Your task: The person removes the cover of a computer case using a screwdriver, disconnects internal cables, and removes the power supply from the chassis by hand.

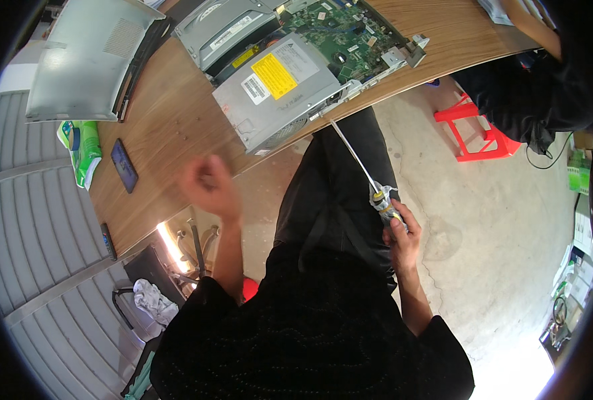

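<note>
My right hand [403,237] is wrapped round the handle of a screwdriver [356,160] with a long metal shaft. Its tip points up at the edge of an opened computer case on the table; whether it touches the case I cannot tell. In the case are a grey power supply [303,60] with a yellow label, a green circuit board [340,33] and a silver drive bay [223,33]. My left hand [210,187] is over the table's near edge, smeared by motion. Its fingers look curled, and what they hold, if anything, does not show. Small dark bits [180,133] lie on the wood nearby.
On the wooden table [156,100] lie a grey metal cover [86,60], a green packet [82,150], a phone [124,165] and a small dark object [108,241]. To the right, another person's arm [536,27] reaches over the table, near a red stool [476,130].
</note>
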{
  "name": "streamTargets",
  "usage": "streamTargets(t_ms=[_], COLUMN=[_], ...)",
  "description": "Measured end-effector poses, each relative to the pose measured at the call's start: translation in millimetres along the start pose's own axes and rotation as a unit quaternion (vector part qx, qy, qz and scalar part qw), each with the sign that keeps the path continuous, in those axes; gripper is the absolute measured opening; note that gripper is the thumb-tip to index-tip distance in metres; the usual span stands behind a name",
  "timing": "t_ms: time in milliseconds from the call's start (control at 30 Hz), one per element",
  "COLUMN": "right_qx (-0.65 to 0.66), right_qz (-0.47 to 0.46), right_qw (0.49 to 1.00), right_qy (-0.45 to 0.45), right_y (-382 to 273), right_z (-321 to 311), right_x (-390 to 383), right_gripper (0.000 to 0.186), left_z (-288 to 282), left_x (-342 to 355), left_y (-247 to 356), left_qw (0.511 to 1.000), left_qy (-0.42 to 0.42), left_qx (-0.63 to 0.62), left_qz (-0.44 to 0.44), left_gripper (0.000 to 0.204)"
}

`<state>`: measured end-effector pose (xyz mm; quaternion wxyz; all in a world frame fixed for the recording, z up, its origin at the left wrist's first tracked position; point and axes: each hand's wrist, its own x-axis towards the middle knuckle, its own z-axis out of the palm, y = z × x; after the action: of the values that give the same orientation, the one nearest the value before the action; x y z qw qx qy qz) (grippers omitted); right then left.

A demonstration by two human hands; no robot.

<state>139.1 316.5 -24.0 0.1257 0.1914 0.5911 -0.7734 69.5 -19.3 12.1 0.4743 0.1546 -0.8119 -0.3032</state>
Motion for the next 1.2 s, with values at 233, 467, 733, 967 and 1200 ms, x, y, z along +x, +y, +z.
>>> streamTargets(t_ms=[233,467,733,967,1200], right_qx=[-0.028,-0.043,-0.060,-0.066,-0.079], right_qz=[0.020,0.057,0.057,0.065,0.056], right_qw=[0.999,0.997,0.997,0.996,0.995], right_qy=[0.000,0.012,0.007,0.011,0.003], right_y=[-7,-11,-10,-11,-12], right_z=[13,15,14,11,14], right_x=[5,10,11,9,10], right_gripper=[0.030,0.036,0.036,0.029,0.038], left_z=[45,90,91,89,93], left_x=[-86,-68,-52,-50,-52], left_y=[62,71,63,70,66], left_qw=[0.885,0.675,0.629,0.647,0.644], left_qy=[-0.387,-0.413,-0.433,-0.433,-0.428], left_qx=[-0.216,-0.436,-0.461,-0.453,-0.467], left_qz=[-0.141,-0.430,-0.453,-0.435,-0.429], left_gripper=[0.028,0.033,0.031,0.030,0.030])
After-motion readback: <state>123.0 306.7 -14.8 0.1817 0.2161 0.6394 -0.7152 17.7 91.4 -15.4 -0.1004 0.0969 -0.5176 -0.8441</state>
